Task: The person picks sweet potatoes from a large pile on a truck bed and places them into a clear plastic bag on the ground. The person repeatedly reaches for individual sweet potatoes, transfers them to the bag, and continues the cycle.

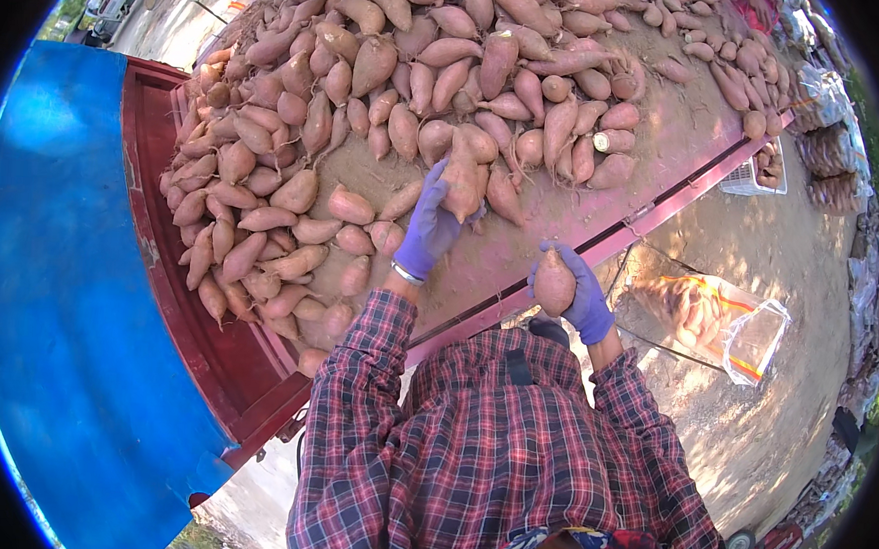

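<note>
Both my hands wear purple gloves. My left hand (431,225) grips a large pinkish sweet potato (461,180) over the truck bed, its tapered end pointing toward me. Its fingers are partly hidden behind the root. In my right hand (587,293) is a rounder sweet potato (555,283), held just outside the bed's edge near my waist. A broad heap of sweet potatoes (376,66) covers the far and left parts of the dusty bed (500,255). Several loose ones, such as a short thick root (351,204), lie left of my left hand.
A pink metal rim (682,190) borders the bed on my right. Beyond it, a clear bag of sweet potatoes (694,314) and a white crate (746,179) stand on the ground. A blue panel (75,255) rises at left. Part of another person (755,9) shows at top right.
</note>
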Available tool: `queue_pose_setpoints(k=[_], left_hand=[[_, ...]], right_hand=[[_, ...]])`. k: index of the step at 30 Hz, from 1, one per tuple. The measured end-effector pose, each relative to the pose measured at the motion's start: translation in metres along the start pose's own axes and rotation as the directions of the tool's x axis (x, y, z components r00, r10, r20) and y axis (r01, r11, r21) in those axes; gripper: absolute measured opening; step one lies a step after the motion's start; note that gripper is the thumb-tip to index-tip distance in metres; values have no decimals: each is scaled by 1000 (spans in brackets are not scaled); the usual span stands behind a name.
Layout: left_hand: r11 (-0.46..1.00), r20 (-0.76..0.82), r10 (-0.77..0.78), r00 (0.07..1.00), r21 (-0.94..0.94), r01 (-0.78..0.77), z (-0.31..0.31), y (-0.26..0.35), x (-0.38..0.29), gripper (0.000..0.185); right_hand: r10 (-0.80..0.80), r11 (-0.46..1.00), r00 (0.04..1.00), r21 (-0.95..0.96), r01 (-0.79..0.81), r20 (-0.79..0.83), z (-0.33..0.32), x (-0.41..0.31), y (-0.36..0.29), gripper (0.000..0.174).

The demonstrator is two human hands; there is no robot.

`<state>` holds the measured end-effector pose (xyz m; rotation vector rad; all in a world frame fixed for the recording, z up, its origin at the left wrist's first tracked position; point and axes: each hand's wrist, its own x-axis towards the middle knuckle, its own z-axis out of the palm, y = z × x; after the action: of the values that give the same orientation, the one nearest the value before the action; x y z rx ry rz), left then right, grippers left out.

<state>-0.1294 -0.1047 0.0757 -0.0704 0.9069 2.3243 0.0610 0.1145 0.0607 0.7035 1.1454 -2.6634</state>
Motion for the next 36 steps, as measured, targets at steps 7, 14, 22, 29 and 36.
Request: queue_pose_setpoints(k=[7, 14, 22, 29, 36], left_hand=[[974, -4, 4, 1000, -228, -5, -8, -12, 20, 62], [994, 50, 104, 993, -28, -102, -4, -27, 10, 76], [832, 95, 124, 988, 532, -156, 13, -16, -13, 57], [556, 269, 131, 954, 777, -296, 23, 1, -7, 49], [429, 411, -240, 879, 858, -284, 33, 28, 8, 49]], right_hand=[[-52, 968, 999, -246, 46, -17, -24, -5, 20, 46], [-71, 954, 993, -285, 96, 97, -11, 13, 15, 48], [83, 991, 948, -121, -48, 306, 83, 47, -46, 74], [354, 888, 894, 203, -414, 275, 54, 55, -27, 53], [186, 975, 966, 86, -204, 182, 69, 29, -34, 59]])
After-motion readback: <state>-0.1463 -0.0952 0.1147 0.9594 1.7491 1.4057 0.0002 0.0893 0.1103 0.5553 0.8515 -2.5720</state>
